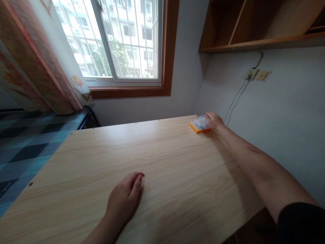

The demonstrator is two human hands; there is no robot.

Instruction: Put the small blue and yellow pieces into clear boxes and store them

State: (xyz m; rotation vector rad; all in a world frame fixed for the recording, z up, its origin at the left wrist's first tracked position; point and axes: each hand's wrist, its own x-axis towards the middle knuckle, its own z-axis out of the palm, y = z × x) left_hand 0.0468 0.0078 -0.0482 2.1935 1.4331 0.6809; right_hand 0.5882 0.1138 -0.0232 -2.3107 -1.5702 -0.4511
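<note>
At the far right corner of the wooden table (109,159) lies a small orange-edged box (196,128) with clear plastic packets (200,122) on top. My right hand (214,120) reaches out to its right side, fingers over the packets and touching them or the box; whether they grip is hard to tell. My left hand (125,194) rests near the middle front of the table, fingers curled in and thumb against them, with nothing seen in it.
A bed with a checked cover (27,145) stands at the left, below a curtain (38,51) and a barred window (132,44). A wooden shelf (243,42) hangs at the upper right, above a wall socket (262,75) with a cable.
</note>
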